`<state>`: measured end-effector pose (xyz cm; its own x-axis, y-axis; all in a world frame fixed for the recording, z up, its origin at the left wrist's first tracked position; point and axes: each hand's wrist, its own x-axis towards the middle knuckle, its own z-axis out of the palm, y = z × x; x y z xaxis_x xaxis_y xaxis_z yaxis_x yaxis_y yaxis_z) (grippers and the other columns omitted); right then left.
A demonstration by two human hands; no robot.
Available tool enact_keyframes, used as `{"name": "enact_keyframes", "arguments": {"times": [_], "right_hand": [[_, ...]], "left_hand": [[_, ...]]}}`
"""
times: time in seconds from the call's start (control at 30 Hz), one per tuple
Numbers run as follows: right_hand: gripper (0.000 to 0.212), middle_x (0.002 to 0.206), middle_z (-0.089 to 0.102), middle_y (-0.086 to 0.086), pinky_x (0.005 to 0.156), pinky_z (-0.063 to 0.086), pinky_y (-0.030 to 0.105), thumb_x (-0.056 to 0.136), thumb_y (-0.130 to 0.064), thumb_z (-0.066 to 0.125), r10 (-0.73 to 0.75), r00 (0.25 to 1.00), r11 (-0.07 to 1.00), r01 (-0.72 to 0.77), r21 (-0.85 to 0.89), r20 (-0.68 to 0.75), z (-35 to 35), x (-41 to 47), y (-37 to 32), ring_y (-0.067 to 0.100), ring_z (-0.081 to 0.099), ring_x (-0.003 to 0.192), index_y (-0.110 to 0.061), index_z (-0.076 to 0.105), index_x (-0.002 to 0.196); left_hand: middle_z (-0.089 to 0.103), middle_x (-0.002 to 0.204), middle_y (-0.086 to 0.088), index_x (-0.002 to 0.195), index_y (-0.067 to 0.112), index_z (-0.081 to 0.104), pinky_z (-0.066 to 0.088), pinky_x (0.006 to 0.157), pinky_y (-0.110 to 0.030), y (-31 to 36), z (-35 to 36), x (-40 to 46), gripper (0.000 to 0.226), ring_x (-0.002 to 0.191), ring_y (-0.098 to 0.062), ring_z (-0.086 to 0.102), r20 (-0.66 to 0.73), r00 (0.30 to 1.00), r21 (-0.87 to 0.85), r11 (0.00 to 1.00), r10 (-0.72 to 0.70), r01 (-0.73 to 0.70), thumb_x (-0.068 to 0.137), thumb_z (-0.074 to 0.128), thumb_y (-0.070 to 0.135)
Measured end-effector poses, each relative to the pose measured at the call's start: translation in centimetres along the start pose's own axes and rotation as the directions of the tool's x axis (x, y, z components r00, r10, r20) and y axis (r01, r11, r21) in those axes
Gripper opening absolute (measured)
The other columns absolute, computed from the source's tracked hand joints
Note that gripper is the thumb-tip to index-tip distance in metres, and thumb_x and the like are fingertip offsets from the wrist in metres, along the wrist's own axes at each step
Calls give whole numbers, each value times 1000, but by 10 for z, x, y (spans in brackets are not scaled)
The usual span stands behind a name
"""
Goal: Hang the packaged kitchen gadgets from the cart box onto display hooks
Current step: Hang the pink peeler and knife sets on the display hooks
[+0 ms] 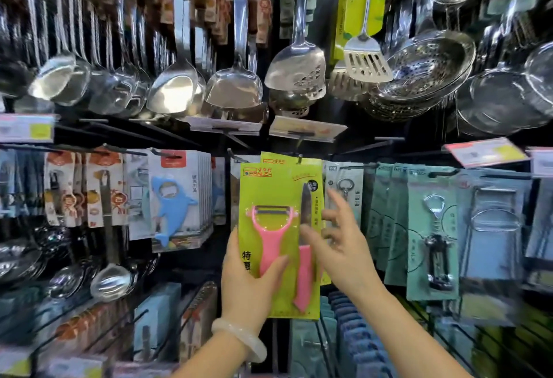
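the left hand grips the lower left of a green card pack, thumb across the pink peeler handle, while the right hand is spread wide with loose fingers at the pack's right edge, by the pink knife. the card reads "henley" at top. it hangs upright between both hands, its top by a hook.

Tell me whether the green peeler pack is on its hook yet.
Cannot tell. The green peeler pack is upright at the hook, gripped by the left hand; its hang hole is hidden.
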<state>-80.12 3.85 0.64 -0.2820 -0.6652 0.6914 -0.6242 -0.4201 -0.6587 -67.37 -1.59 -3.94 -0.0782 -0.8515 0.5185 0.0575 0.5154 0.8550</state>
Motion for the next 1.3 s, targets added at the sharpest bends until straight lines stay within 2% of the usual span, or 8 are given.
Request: {"name": "enact_keyframes", "arguments": {"times": [0.13,0.27,0.47,0.7,0.83,1.0,1.13,1.3], "right_hand": [[86,133,34,-21,93,34,16,78,-35,72,-70,997,959,76,-273,31,-11,13,-3,-11,43,104,-42,17,144],[92,138,39,-5,95,36,28,76,-40,73,-40,999,934,37,-356,-2,-19,30,-2,11,43,123,-37,15,147],[91,141,36,-1,96,37,30,77,-43,70,-31,998,910,47,-412,46,-11,32,1,16,40,126,-35,13,148],[93,111,34,-5,79,39,26,78,-38,71,60,995,904,-21,-427,78,-4,43,15,13,46,99,-33,10,148],[94,126,35,1,78,37,22,80,-29,71,98,994,899,-67,-432,50,7,52,28,13,48,98,-36,7,148],[94,131,28,2,82,44,26,83,-29,68,104,995,859,-87,-505,5,13,46,37,12,54,98,-39,1,147],[86,148,13,9,111,28,38,87,-35,61,97,995,826,-93,-555,-23,3,19,47,25,22,136,-28,2,149],[79,156,11,12,118,10,42,87,-33,61,44,992,694,-116,-710,-119,-38,-38,62,29,7,145,-21,13,149]], "left_hand": [[18,154,5,149,28,5,15,103,-19,9,19,8,95,140,-7,17,72,996,33,998,46,-49,79,70,31],[19,152,2,149,24,1,12,89,-5,14,27,16,90,131,0,19,104,991,84,992,82,-91,85,64,28],[21,153,-3,149,23,1,17,96,-17,4,26,18,92,141,-15,20,69,996,113,991,60,-67,83,66,29],[34,146,-6,150,21,10,27,95,-18,-9,31,35,90,134,-18,35,73,997,145,989,19,-29,82,68,29],[36,143,-8,150,21,5,29,88,-17,-20,34,52,92,126,-20,40,87,996,253,967,-18,-4,83,66,33],[13,151,-16,146,18,-16,24,112,-41,-17,32,50,102,138,-32,19,52,995,636,771,-80,29,84,61,41],[-4,156,-16,148,12,-10,-5,117,-46,-26,41,29,126,144,-28,-7,202,878,761,494,434,-420,62,82,16],[-13,156,-15,147,3,7,-6,114,-46,-38,89,-7,120,144,-26,-16,467,717,678,311,517,-666,55,82,19]]}}
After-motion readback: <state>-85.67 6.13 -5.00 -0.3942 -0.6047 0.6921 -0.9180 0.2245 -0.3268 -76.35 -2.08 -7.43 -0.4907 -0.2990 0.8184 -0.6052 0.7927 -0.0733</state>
